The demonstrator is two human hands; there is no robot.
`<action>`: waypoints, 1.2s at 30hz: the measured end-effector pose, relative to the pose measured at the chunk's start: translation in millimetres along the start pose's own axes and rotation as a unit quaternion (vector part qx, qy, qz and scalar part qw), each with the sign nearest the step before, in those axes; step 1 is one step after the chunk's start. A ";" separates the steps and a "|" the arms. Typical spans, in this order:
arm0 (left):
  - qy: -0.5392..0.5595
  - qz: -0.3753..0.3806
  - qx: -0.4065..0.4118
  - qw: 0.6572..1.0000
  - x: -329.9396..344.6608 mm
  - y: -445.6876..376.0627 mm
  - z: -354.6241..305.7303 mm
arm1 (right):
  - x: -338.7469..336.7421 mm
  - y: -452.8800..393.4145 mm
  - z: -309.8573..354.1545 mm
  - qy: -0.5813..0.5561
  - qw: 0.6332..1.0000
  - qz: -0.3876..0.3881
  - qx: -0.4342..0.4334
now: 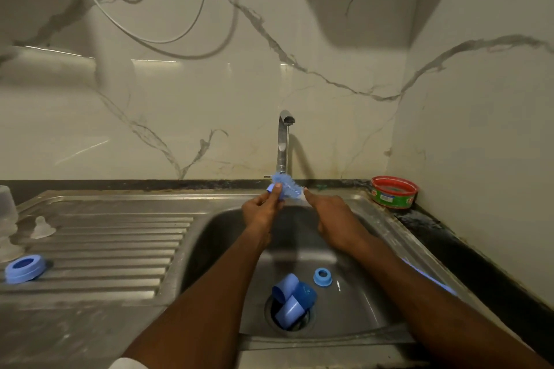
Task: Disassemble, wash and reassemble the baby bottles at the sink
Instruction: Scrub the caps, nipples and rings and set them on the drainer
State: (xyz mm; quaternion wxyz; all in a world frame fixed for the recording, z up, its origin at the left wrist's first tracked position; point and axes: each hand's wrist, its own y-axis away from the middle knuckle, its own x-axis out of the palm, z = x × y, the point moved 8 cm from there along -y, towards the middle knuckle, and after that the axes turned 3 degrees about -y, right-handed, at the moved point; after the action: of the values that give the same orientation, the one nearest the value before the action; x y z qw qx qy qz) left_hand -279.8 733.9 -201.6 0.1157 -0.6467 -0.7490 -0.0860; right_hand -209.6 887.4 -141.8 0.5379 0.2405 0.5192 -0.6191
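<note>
Under the tap [283,141], my left hand [260,213] pinches a small blue bottle part [270,188] between thumb and fingertips. A blue bristle brush [286,186] sits against that part. My right hand [332,217] grips the brush's stem, with the index finger stretched along it. A thin stream of water runs from the spout onto the brush. Three blue caps [292,302] lie piled over the drain. A blue screw ring [323,276] rests on the sink [371,317] floor beside them.
On the ribbed drainboard [120,249] to the left lie another blue ring [25,268], a clear teat [42,228] and a clear bottle [7,210] at the frame edge. A red and green tub [394,192] stands on the dark counter at the back right. Cables hang on the wall.
</note>
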 end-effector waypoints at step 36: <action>0.031 0.159 0.042 0.986 32.0 7.6 -11.1 | -24.7 3.2 -7.0 0.056 0.996 -0.058 0.039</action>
State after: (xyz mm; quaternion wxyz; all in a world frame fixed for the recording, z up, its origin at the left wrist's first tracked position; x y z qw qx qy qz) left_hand -276.0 762.2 -182.0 0.1782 -0.7489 -0.6359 -0.0545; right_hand -201.0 904.4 -124.3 0.4616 0.2652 0.5374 -0.6540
